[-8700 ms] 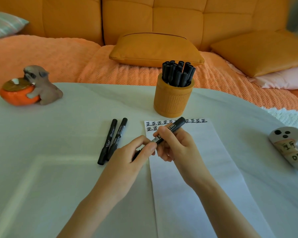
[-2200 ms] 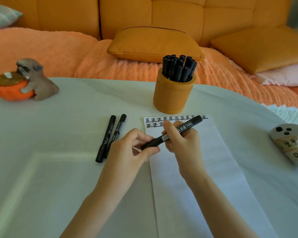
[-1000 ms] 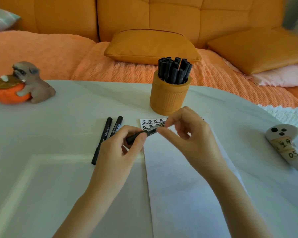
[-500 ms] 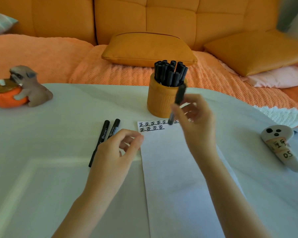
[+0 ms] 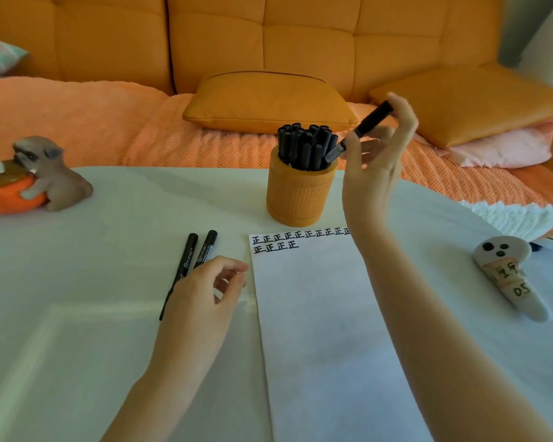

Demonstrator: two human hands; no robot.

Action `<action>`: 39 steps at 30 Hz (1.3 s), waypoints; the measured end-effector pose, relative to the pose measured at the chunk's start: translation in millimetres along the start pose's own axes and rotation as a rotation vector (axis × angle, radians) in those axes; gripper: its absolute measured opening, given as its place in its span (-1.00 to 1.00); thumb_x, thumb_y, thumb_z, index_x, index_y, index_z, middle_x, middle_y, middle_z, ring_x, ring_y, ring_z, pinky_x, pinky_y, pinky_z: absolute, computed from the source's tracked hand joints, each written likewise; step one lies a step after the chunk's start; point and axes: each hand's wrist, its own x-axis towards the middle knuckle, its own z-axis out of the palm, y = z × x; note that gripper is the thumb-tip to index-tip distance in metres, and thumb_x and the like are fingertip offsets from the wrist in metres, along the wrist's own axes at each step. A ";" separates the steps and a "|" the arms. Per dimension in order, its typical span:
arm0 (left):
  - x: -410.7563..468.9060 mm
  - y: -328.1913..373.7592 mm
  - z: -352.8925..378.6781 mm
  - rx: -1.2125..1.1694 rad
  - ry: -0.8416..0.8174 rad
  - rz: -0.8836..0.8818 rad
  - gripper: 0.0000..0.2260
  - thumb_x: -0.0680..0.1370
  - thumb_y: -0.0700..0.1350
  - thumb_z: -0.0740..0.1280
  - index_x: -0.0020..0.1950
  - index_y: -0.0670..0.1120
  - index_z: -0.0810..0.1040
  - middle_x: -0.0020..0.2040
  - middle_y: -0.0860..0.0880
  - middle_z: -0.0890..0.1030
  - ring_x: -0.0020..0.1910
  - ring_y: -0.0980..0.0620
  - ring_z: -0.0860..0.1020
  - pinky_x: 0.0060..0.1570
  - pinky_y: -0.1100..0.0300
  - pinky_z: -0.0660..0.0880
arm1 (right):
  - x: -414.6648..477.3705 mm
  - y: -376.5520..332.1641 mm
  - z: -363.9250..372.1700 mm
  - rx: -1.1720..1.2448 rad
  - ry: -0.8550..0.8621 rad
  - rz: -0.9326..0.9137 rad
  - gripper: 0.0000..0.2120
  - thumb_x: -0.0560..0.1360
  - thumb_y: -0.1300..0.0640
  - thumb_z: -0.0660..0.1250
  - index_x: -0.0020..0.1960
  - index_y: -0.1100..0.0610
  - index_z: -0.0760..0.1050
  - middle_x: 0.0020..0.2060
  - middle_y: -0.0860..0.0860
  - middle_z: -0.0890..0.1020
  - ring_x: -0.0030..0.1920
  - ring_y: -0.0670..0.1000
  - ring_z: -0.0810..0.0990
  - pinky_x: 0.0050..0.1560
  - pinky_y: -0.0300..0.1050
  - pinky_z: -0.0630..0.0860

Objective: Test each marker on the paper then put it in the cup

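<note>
My right hand [image 5: 375, 161] pinches a capped black marker [image 5: 361, 130], tilted with its lower end at the rim of the orange cup [image 5: 299, 194]. Several black markers [image 5: 304, 146] stand in that cup. The white paper [image 5: 320, 314] lies in front of it, with two rows of black test marks along its top edge. My left hand [image 5: 201, 298] hovers with loosely curled fingers, holding nothing, over the lower ends of two black markers [image 5: 195, 256] lying side by side left of the paper.
A white table [image 5: 77, 282] carries an orange pumpkin figurine with a grey animal [image 5: 29, 180] at far left and a ghost-shaped object [image 5: 511, 279] at right. An orange sofa with cushions [image 5: 268, 100] stands behind.
My hands capped the tested marker. My right hand then lifted it from the paper up to the cup's rim. My left hand let go and dropped toward the two lying markers.
</note>
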 end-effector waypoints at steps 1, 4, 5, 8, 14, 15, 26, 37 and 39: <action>0.1 -0.1 -0.5 0.000 0.002 -0.004 -0.90 0.52 -0.07 0.30 -0.09 0.14 0.56 -0.21 0.10 0.62 -0.31 0.20 0.49 -0.33 0.31 0.33 | 0.2 2.0 1.5 -0.012 -0.035 -0.006 -0.52 0.53 0.33 0.26 0.35 0.02 0.19 -0.08 0.12 0.54 -0.19 0.01 0.55 -0.18 -0.30 0.44; 0.1 -0.5 -1.9 -0.001 0.012 -0.010 -0.89 0.52 -0.08 0.30 -0.09 0.14 0.56 -0.21 0.11 0.61 -0.34 0.22 0.47 -0.33 0.31 0.33 | 0.2 7.1 4.9 -0.062 -0.135 -0.011 -0.56 0.54 0.32 0.25 0.33 -0.02 0.28 0.00 0.13 0.57 -0.16 -0.06 0.52 -0.14 -0.35 0.43; 0.0 -0.7 -2.0 -0.001 0.015 -0.011 -0.89 0.52 -0.09 0.30 -0.09 0.13 0.56 -0.22 0.11 0.61 -0.35 0.23 0.46 -0.33 0.32 0.32 | 0.3 9.9 6.1 -0.093 -0.171 -0.008 -0.62 0.55 0.31 0.24 0.31 0.04 0.34 0.01 0.13 0.56 -0.15 -0.07 0.51 -0.13 -0.35 0.43; -0.2 -1.8 -2.0 0.013 0.015 -0.017 -0.90 0.52 -0.08 0.30 -0.07 0.13 0.56 -0.20 0.11 0.61 -0.33 0.20 0.47 -0.31 0.32 0.34 | -3.9 19.7 8.6 -0.156 -0.272 0.033 -0.75 0.56 0.29 0.21 0.21 0.19 0.51 0.02 0.13 0.51 -0.11 -0.14 0.46 -0.05 -0.36 0.44; 1.1 -2.0 -4.4 0.077 0.079 0.020 -0.87 0.52 -0.15 0.29 -0.03 0.07 0.57 -0.17 0.16 0.57 -0.22 0.18 0.49 -0.19 0.29 0.38 | -17.4 25.3 6.5 -0.203 -0.291 0.041 -0.60 0.56 0.32 0.17 0.38 0.16 0.42 0.04 0.02 0.37 -0.01 -0.04 0.46 0.04 -0.24 0.44; 1.1 -2.4 -4.9 0.101 0.093 0.036 -0.87 0.52 -0.16 0.29 -0.02 0.06 0.56 -0.17 0.17 0.56 -0.18 0.17 0.50 -0.17 0.26 0.40 | -18.5 24.3 5.2 -0.217 -0.296 0.034 -0.56 0.56 0.33 0.18 0.42 0.14 0.38 0.05 0.02 0.36 -0.03 -0.09 0.45 0.02 -0.26 0.44; 5.4 -13.1 -14.1 0.529 0.196 -0.015 -0.72 0.49 -0.15 0.33 0.20 -0.09 0.49 0.13 -0.10 0.50 0.08 -0.16 0.39 -0.02 -0.02 0.40 | -93.6 -34.2 -34.3 -0.143 -0.421 0.330 -0.81 0.57 0.27 0.24 0.12 0.09 0.54 -0.10 -0.01 0.58 -0.17 -0.16 0.49 -0.24 -0.34 0.35; 8.7 -21.0 -10.0 0.533 0.168 -0.104 -0.73 0.44 -0.12 0.41 0.07 -0.21 0.53 0.09 -0.14 0.42 0.06 -0.15 0.42 -0.07 0.03 0.41 | -109.7 -53.4 -40.8 -0.069 -0.555 0.456 -0.77 0.56 0.26 0.24 0.04 -0.03 0.55 -0.14 -0.07 0.62 -0.18 -0.12 0.53 -0.27 -0.33 0.40; 8.5 -21.5 -9.8 0.510 0.175 -0.108 -0.77 0.44 -0.12 0.40 0.02 -0.20 0.55 0.08 -0.12 0.42 0.04 -0.13 0.42 -0.10 0.06 0.40 | -109.3 -54.1 -40.1 -0.070 -0.565 0.455 -0.76 0.56 0.26 0.24 0.03 -0.05 0.54 -0.14 -0.10 0.61 -0.18 -0.11 0.53 -0.27 -0.32 0.41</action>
